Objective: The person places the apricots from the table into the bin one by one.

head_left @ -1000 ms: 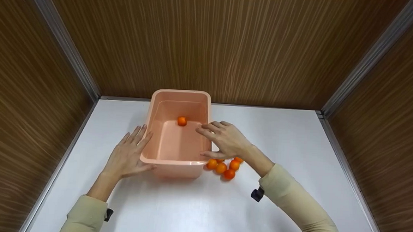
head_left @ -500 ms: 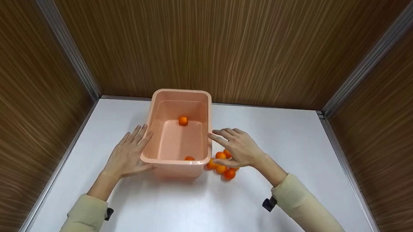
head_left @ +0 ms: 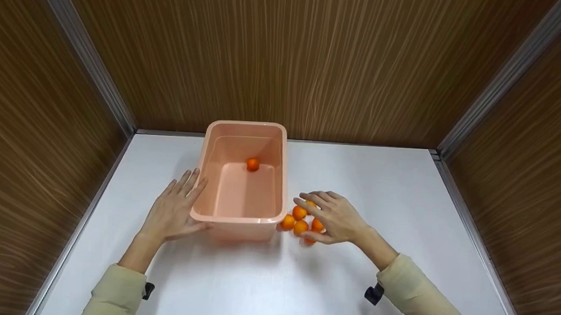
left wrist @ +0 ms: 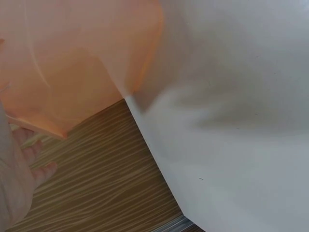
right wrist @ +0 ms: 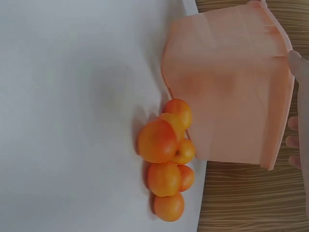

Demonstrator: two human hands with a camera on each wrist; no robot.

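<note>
We are spreading the fingers [head_left: 313, 197] of our right hand [head_left: 337, 218] loosely apart over a cluster of small oranges [head_left: 301, 221], arching above them and clamping on none that we can make out; whether the thumb is touching the nearest fruit, we cannot tell. The cluster is lying on the white table [head_left: 402, 207], just beside the near right corner of the pink tub [head_left: 239, 218]. From the right wrist camera the oranges [right wrist: 166, 157] are showing piled together against the tub's outer wall [right wrist: 227, 92], one riding on top of the others.

We are laying our left hand [head_left: 174, 209] flat on the table, fingers [head_left: 185, 181] straight and slightly fanned, with the thumb reaching along the tub's near left corner (touching it, as far as the head view shows). The left wrist camera is catching only a blurred corner of the tub [left wrist: 72, 58] and fingertips [left wrist: 41, 171] at the picture's edge.

One more orange [head_left: 253, 164] is sitting inside the tub, towards its far end. Brown wood-grain walls [head_left: 285, 57] are enclosing the table on three sides.
</note>
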